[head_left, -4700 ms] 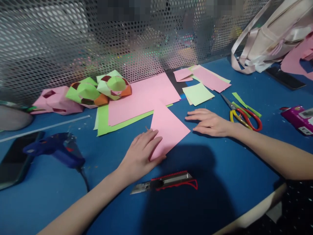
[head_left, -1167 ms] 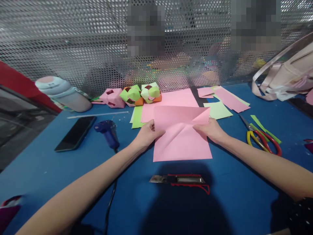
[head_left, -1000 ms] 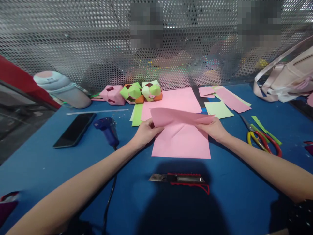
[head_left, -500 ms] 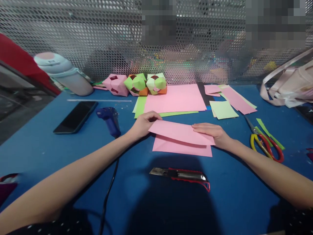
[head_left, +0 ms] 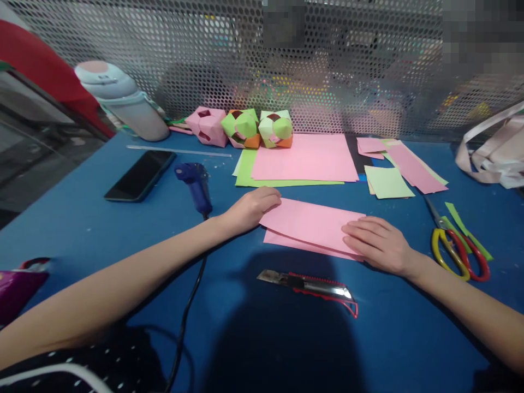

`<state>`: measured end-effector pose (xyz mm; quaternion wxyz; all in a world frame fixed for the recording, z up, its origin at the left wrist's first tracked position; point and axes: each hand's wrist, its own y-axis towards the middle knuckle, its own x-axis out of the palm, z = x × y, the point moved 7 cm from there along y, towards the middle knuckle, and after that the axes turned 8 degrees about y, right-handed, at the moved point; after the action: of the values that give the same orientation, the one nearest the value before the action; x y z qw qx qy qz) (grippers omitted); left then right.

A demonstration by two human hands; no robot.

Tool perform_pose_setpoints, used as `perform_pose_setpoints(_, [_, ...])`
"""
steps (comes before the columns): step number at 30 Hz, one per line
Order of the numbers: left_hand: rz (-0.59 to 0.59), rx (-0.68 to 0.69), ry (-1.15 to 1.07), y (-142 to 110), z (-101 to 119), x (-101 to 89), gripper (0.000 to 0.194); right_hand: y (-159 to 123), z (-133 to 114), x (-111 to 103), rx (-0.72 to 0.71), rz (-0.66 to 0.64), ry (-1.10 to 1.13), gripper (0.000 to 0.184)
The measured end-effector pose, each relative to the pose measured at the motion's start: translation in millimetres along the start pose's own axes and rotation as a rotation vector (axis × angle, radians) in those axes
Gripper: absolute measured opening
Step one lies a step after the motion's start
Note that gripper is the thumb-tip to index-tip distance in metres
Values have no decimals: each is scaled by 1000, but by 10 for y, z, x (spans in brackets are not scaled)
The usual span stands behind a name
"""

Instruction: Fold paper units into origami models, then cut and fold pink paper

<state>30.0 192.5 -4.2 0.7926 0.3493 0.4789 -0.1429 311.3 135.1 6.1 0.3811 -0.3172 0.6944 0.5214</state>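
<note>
A square sheet of pink paper [head_left: 307,221] lies on the blue table, folded over with its top layer slightly apart from the lower layer along the near edge. At its upper left corner, my left hand [head_left: 251,208] is closed on the paper, fingers curled at the fold. My right hand [head_left: 376,244] grips the right end, its fingers resting on the top layer and its thumb hidden. Just in front of the paper lies a utility knife [head_left: 311,286] with a red handle edge, its blade end pointing left.
Folded paper balls [head_left: 241,128] stand by the perforated metal panel [head_left: 319,71]. Behind my hands are pink sheets [head_left: 305,158]. Scissors [head_left: 458,251] and paper scraps lie right. A glue gun [head_left: 196,185], phone [head_left: 140,176] and bottle [head_left: 123,98] are left; a cord runs near my left forearm.
The pink sheet went from lying diagonally, through being held open, to having its far part folded toward me. My right hand moved onto its right end. The view shifted.
</note>
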Motion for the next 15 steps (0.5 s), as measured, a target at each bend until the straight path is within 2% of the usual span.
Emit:
perform_pose_setpoints(7, [-71,76,125,-152,142,-44,28,-75,-112,35,-3,-37,-81,34])
perform_pose_setpoints(15, [-160,113,-44,-352,318,-172,26,-55,-83,81,116,-83,-47,29])
